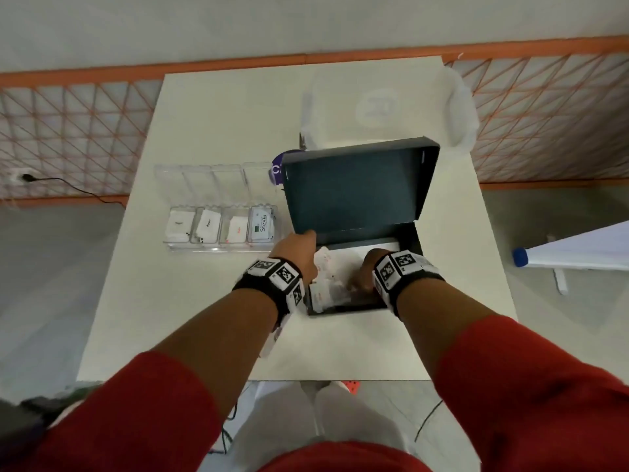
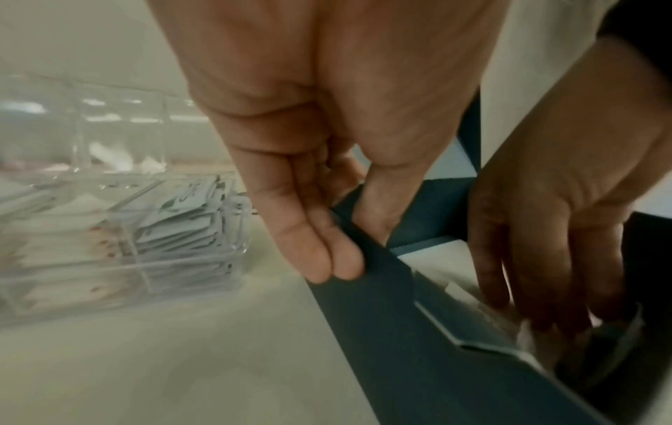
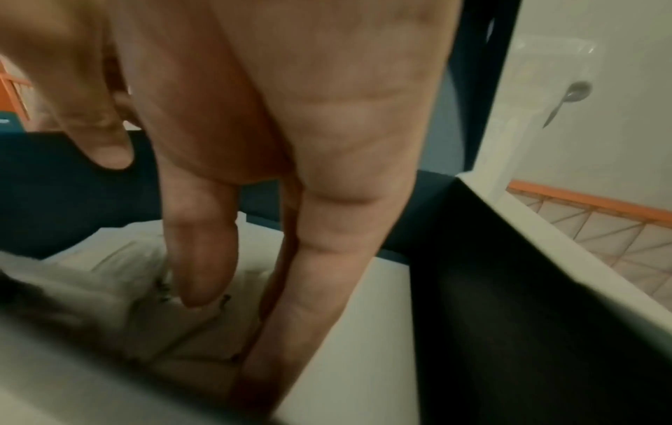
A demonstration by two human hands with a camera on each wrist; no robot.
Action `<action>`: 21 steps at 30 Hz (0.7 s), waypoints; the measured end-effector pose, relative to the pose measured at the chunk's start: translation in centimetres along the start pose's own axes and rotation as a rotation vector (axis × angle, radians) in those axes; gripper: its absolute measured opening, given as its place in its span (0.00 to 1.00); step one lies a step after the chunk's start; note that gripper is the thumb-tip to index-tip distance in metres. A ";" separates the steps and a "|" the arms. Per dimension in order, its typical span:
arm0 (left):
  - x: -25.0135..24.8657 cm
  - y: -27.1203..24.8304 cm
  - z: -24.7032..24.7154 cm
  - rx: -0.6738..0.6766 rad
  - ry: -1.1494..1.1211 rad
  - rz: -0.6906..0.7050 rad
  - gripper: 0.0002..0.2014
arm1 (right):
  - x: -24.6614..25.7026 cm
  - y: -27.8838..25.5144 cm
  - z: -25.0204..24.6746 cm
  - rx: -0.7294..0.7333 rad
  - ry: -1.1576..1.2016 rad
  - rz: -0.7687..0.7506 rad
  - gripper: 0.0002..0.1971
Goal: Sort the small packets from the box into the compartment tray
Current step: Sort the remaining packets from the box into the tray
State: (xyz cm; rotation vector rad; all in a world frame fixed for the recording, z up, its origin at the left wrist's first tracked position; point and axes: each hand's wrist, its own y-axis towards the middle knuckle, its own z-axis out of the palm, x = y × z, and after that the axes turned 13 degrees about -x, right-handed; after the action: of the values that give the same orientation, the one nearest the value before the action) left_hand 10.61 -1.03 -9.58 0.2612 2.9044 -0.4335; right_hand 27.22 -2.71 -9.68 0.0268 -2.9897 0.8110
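The lid point(image 1: 354, 189) of the box point(image 1: 413, 243) is pinched by the left hand point(image 1: 296, 250). The packets point(image 1: 326, 267) inside are touched by the straight fingers of the right hand point(image 1: 367, 270). More packets lie in the tray point(image 1: 218, 248) beside.

From here the raised lid point(image 1: 354, 189) of the box point(image 1: 413, 241) hides most of the purple thing point(image 1: 279, 166) behind it, so only a curved edge and one letter show. The right hand point(image 1: 366, 270) covers part of the packets point(image 1: 326, 267) in the box, and its fingertips are lost among them. Print on three of the tray point(image 1: 218, 247) stacks is too small to read. Both wrist views are blurred; the left hand point(image 2: 327, 129) is cut off at the top edge.
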 end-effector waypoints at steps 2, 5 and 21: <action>0.5 -0.2 0.1 -0.008 -0.074 -0.020 0.11 | 1.1 0.1 -0.3 0.064 0.018 0.013 0.11; 0.9 -0.4 0.1 -0.016 -0.154 -0.042 0.12 | 2.9 1.6 -0.6 0.239 0.092 -0.003 0.13; 1.0 -0.3 0.1 -0.023 -0.187 -0.054 0.11 | 7.0 4.5 2.2 0.296 0.042 -0.074 0.30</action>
State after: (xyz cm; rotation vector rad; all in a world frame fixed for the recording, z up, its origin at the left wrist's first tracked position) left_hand 9.62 -1.18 -9.79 0.1318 2.7363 -0.4098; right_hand 20.06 0.04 -13.54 0.1270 -2.7835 1.2193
